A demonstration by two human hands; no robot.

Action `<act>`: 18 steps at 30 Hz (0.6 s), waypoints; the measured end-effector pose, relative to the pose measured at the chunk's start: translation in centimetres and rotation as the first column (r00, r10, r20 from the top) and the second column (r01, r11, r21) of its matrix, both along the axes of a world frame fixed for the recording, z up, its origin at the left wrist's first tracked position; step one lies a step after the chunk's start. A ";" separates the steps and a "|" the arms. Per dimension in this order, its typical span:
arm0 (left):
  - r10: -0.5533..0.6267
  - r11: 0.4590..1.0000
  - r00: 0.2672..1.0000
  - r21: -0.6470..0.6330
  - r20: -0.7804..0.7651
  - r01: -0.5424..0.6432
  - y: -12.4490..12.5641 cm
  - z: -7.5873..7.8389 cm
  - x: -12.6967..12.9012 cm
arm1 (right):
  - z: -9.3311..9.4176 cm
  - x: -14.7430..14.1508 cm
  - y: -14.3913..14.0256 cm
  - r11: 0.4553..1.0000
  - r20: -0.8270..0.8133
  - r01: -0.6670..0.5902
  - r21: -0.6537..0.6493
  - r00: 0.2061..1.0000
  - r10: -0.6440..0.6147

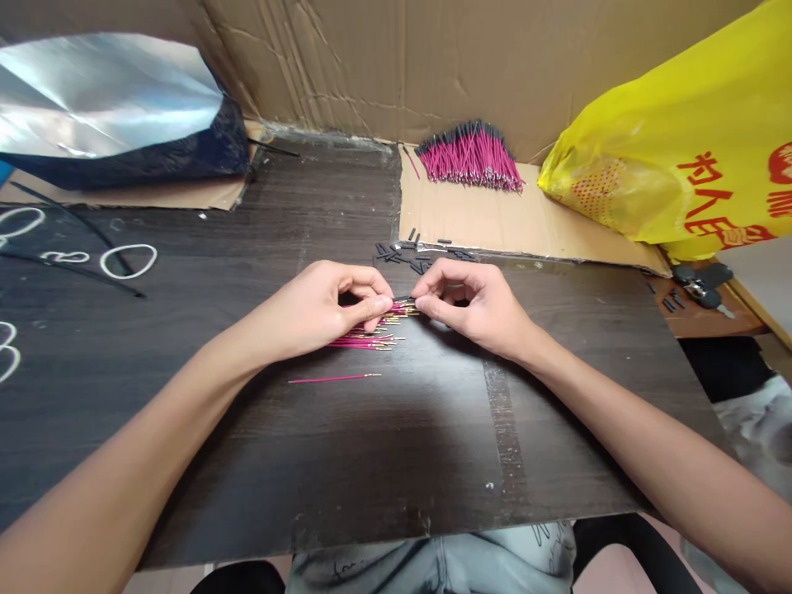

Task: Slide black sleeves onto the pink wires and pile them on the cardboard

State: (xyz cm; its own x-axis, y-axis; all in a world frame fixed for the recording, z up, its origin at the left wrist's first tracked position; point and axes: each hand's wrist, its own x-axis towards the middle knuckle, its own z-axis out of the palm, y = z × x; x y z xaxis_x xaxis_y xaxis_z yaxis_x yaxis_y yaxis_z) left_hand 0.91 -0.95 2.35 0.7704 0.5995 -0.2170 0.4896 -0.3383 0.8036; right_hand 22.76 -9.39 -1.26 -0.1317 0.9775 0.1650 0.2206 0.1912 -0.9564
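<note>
My left hand (346, 305) is closed in a pinch on a thin pink wire, mostly hidden by the fingers. My right hand (464, 301) pinches a short black sleeve (403, 298) that spans the small gap between both sets of fingertips. How far the wire reaches into the sleeve is hidden. Under and beside my left hand lie several pink wires (362, 341) with gold-coloured metal ends pointing right. One single pink wire (334, 379) lies apart, nearer to me. Just beyond my hands, loose black sleeves (396, 253) are scattered on the dark table.
A heap of pink wires with black ends (470, 157) rests on a cardboard sheet (470, 219) at the back. A yellow plastic bag (668, 140) stands at right, near keys (702, 289). Left are a silvery bag (111, 95), white loops (129, 261) and black tubes (80, 227).
</note>
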 end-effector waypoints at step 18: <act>0.001 1.000 0.999 0.023 0.032 -0.002 -0.7 0.4 0.6 | 0.7 0.7 0.7 0.954 -0.152 -0.222 -0.202 0.969 0.193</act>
